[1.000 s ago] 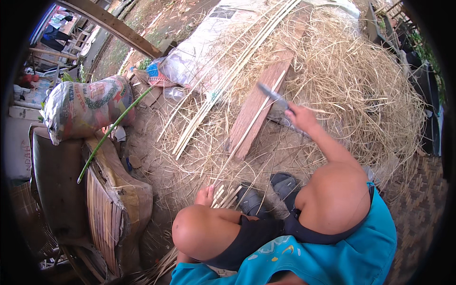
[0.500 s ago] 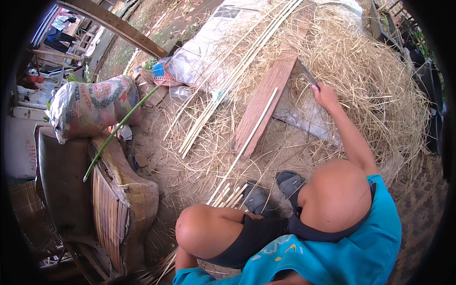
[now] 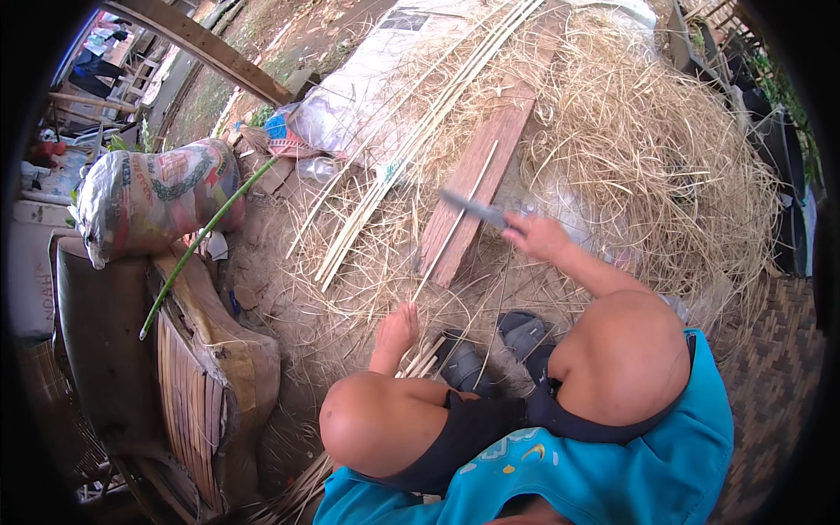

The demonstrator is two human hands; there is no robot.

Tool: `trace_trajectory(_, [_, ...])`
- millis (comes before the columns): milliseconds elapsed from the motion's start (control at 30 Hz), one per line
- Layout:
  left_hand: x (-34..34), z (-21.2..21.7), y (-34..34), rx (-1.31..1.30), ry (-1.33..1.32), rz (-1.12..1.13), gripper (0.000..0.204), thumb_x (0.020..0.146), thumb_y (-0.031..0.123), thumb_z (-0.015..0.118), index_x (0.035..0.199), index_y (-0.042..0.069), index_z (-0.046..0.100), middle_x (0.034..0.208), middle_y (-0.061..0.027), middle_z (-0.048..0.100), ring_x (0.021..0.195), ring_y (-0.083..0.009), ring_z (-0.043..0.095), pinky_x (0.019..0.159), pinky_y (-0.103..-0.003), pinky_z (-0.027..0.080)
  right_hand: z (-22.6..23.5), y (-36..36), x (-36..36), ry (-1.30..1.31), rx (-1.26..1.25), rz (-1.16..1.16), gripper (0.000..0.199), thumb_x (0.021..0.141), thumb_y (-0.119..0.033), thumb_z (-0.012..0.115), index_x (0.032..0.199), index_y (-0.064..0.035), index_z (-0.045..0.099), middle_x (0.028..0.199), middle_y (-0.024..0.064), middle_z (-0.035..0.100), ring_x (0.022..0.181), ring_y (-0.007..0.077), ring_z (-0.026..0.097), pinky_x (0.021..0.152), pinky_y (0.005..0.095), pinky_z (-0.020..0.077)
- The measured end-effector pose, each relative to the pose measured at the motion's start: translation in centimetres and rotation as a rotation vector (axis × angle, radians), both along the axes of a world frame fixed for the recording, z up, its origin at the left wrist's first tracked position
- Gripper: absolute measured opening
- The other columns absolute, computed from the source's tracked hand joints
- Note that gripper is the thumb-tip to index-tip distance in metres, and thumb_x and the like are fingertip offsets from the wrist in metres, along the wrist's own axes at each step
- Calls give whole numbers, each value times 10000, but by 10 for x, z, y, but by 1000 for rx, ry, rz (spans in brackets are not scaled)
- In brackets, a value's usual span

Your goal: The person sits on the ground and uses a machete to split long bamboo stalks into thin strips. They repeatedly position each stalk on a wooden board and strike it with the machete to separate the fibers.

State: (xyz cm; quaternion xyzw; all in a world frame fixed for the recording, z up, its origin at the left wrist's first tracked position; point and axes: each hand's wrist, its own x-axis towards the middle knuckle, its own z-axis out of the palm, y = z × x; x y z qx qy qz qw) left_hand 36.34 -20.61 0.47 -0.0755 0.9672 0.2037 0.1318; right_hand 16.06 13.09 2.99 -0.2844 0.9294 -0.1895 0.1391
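My right hand (image 3: pixel 535 236) is closed round the handle of a knife (image 3: pixel 472 208), its blade pointing left across a thin pale strip (image 3: pixel 468 203). That strip looks like split bamboo and lies slantwise over a reddish wooden plank (image 3: pixel 503 131). Its near end is in my left hand (image 3: pixel 398 327), closed in front of my left knee. I cannot tell whether the blade touches the strip. Below my left hand, a bunch of short pale strips (image 3: pixel 422 360) rests by my sandal (image 3: pixel 468 359).
Tangled shavings (image 3: pixel 647 166) heap up right of the plank. Long pale strips (image 3: pixel 385 192) lie to its left. Further left, a stuffed sack (image 3: pixel 162 197) and a green stalk (image 3: pixel 206 236) rest on a worn chair (image 3: pixel 236 367). A woven mat (image 3: pixel 770 385) lies at right.
My right hand has brought the knife left and nearer, from the shavings to over the plank. My left hand has come into view, holding the strip's near end.
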Motion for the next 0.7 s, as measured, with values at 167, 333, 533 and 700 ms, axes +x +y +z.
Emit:
trace_trajectory(167, [9,15,6,42,-54,46,419,1076,372,393,987,11,585,712,-327,635,712,-538,638,684,-620,497,20,58,-93,-121,-30,-497,449,1046,-442,478,1232,-63,632,840,201,714,789,394,710,731,540,548])
trace_trajectory(333, [-23,-1,12,440,-131,194,462,1082,370,412,888,-1,607,827,-326,633,833,-518,630,734,-599,461,18,-15,28,-106,-155,123,470,1016,-476,523,1309,-119,611,837,231,708,806,439,703,760,537,565])
trace_trajectory(533, [38,-9,-30,314,-186,171,515,1080,393,407,867,-30,611,785,-296,622,783,-514,600,731,-556,463,-1,50,-78,-145,-33,-440,407,1032,-433,513,1291,-137,620,825,219,711,772,419,700,711,532,555])
trace_trajectory(700, [22,-12,-22,306,-137,215,506,1062,426,405,927,0,640,785,-274,652,789,-495,631,739,-547,482,20,36,-58,-98,-137,-375,455,1023,-457,523,1303,-117,634,809,232,709,787,404,712,716,508,563])
